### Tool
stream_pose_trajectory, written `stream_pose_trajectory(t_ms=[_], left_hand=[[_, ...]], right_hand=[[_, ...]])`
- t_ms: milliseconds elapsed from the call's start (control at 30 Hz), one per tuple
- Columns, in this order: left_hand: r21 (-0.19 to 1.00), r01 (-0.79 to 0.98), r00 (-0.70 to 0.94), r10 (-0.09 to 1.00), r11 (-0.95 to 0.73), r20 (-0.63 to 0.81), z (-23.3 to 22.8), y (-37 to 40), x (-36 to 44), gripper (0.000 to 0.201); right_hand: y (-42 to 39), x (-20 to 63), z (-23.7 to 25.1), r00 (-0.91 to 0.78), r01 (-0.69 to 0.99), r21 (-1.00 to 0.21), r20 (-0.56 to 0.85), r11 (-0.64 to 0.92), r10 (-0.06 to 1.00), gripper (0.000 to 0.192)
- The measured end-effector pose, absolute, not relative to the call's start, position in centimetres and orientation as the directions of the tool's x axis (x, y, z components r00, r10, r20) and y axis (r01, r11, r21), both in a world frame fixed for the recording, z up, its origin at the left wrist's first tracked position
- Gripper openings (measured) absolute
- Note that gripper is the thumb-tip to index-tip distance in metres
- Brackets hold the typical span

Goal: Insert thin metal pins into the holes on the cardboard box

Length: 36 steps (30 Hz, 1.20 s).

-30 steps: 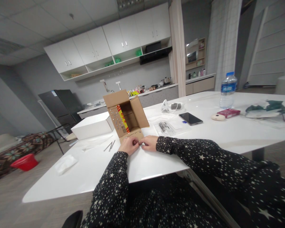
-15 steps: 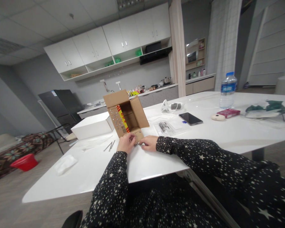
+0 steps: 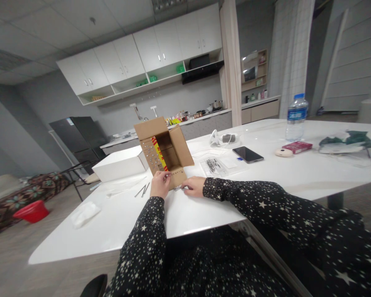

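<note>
I see the left hand (image 3: 159, 185) pinching a small metal pin (image 3: 167, 176) at the open brown cardboard box (image 3: 164, 151), near the white desk's (image 3: 204, 206) front edge. The right hand (image 3: 193, 186) lies just beside, fingers flat on loose pins (image 3: 177, 188).

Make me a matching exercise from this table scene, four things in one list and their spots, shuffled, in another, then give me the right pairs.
Things:
1. water bottle
2. white box
3. phone
4. left hand

Places:
A. lying flat, screen dark, right of the clear plastic bags
B. left of the open cardboard box
C. at the cardboard box's front flap, pinching a small metal piece
D. upright, far right, behind the red packet

Pairs: 1-D, 2-B, 3-A, 4-C
</note>
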<state>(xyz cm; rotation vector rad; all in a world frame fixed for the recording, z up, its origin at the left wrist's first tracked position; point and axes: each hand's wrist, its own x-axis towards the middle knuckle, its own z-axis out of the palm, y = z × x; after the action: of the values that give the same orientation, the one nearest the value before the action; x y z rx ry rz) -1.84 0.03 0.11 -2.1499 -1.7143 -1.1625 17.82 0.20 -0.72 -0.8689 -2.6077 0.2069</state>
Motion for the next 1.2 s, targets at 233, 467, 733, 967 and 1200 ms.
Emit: stream_pose_trajectory(t_ms=[233, 467, 733, 967, 1200], left_hand=[[0.349, 0.869, 0.045, 0.760, -0.350, 0.648, 0.02, 0.21, -1.97, 0.033], [0.371, 0.882, -0.032, 0.748, -0.291, 0.663, 0.13, -0.05, -2.03, 0.034], [0.357, 0.915, -0.075, 0.791, -0.187, 0.607, 0.13, -0.12, -2.19, 0.032], [0.323, 0.938, -0.102, 0.789, -0.126, 0.606, 0.33, -0.35, -2.16, 0.032], [0.270, 0.959, -0.107, 0.782, -0.081, 0.614, 0.45, -0.59, -2.05, 0.028]], right_hand=[[0.01, 17.86, -0.51, -0.739, 0.539, -0.257, 0.313, 0.802, 0.596, 0.032], [0.00, 17.89, -0.50, -0.743, 0.536, -0.251, 0.313, 0.806, 0.591, 0.032], [0.10, 17.85, -0.63, -0.736, 0.543, -0.255, 0.314, 0.800, 0.600, 0.033], [0.02, 17.85, -0.56, -0.738, 0.539, -0.263, 0.310, 0.800, 0.600, 0.033], [-0.03, 17.81, -0.47, -0.737, 0.549, -0.254, 0.302, 0.797, 0.604, 0.033]])
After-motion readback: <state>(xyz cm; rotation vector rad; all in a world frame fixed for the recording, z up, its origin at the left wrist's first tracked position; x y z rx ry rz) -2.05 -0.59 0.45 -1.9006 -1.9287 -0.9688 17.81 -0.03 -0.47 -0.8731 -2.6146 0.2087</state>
